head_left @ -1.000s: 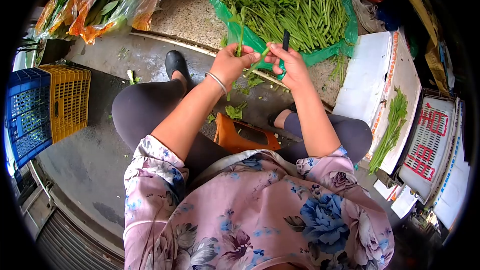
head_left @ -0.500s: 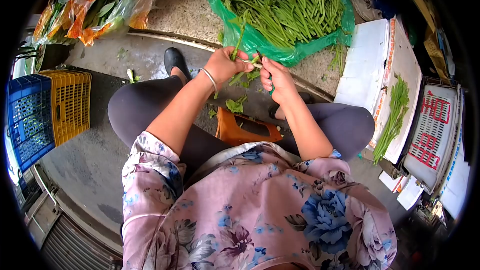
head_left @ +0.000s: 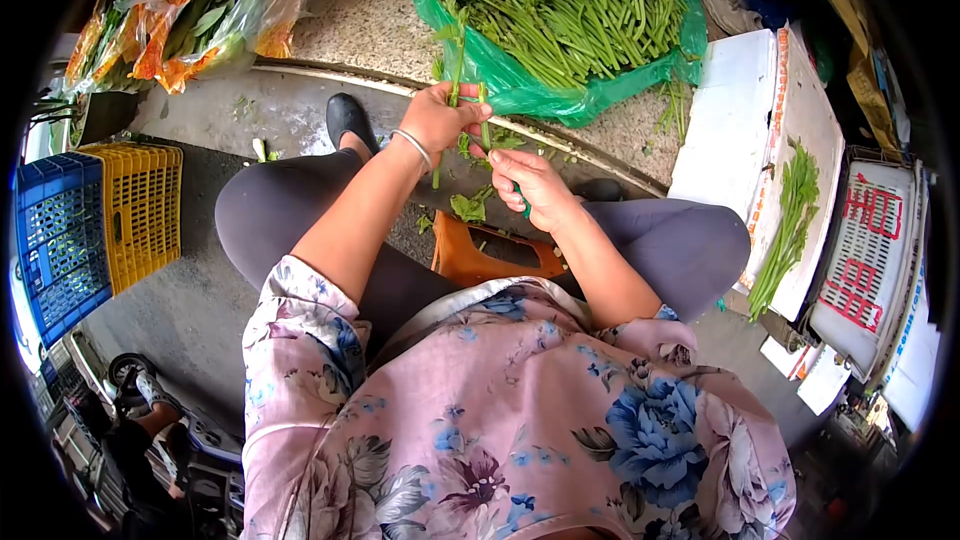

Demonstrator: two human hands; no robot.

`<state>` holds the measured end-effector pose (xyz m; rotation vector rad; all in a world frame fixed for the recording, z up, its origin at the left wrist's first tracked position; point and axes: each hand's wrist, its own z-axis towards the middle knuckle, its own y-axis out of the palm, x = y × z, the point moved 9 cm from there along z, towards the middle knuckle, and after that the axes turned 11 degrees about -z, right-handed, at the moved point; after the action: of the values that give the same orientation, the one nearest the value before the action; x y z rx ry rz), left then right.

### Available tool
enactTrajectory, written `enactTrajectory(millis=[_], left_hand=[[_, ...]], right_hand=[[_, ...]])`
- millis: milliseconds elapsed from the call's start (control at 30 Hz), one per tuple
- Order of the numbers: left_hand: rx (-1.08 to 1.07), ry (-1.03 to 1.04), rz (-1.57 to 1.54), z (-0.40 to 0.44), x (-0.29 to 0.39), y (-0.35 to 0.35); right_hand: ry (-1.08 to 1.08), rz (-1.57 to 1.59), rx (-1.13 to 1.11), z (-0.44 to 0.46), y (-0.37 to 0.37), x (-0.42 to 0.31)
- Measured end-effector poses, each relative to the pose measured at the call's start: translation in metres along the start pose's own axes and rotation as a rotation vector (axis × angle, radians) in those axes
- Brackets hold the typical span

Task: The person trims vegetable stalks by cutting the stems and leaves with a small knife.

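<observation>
My left hand (head_left: pixel 443 122), a bangle on its wrist, is closed around a leafy green stem (head_left: pixel 456 65) that stands up past the fingers. A second, shorter green stalk (head_left: pixel 484 112) rises upright at its fingertips, on the side towards my right hand. My right hand (head_left: pixel 534 188) is closed on a small knife with a green handle (head_left: pixel 522 200); the blade is mostly hidden. Its thumb and fingertips are by the lower end of the shorter stalk. Just beyond both hands lies a large heap of green stems (head_left: pixel 600 15) in an open green plastic bag (head_left: pixel 480 75).
An orange stool (head_left: pixel 470 250) stands between my legs. Trimmed stems (head_left: pixel 790 230) lie on a white foam box (head_left: pixel 720 130) at right. Blue (head_left: pixel 60 240) and yellow crates (head_left: pixel 145 205) stand left; bagged leafy vegetables (head_left: pixel 215 10) lie far left. A person's leg (head_left: pixel 150 430) and a two-wheeler show lower left.
My hands have moved slightly apart; the right hand has dropped towards me and the knife has tilted down. The shorter stalk now stands upright. A person and a two-wheeler have come into view lower left.
</observation>
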<state>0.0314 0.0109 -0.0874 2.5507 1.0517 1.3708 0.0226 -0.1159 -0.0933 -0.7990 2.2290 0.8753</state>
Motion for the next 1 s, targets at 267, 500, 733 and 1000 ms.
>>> enactTrajectory(millis=[267, 500, 733, 1000], left_hand=[[-0.104, 0.128, 0.072, 0.01, 0.004, 0.011], [-0.049, 0.107, 0.018, 0.003, 0.0, 0.022], [0.032, 0.064, -0.107, 0.005, 0.002, 0.018], [0.068, -0.02, -0.121, 0.007, 0.005, 0.01]], right_hand=[[0.204, -0.481, 0.25, 0.001, -0.054, 0.044], [-0.105, -0.17, 0.308, -0.001, -0.037, -0.002], [-0.348, 0.329, 0.946, -0.052, -0.167, -0.024], [-0.225, -0.704, 1.055, 0.053, -0.211, -0.104]])
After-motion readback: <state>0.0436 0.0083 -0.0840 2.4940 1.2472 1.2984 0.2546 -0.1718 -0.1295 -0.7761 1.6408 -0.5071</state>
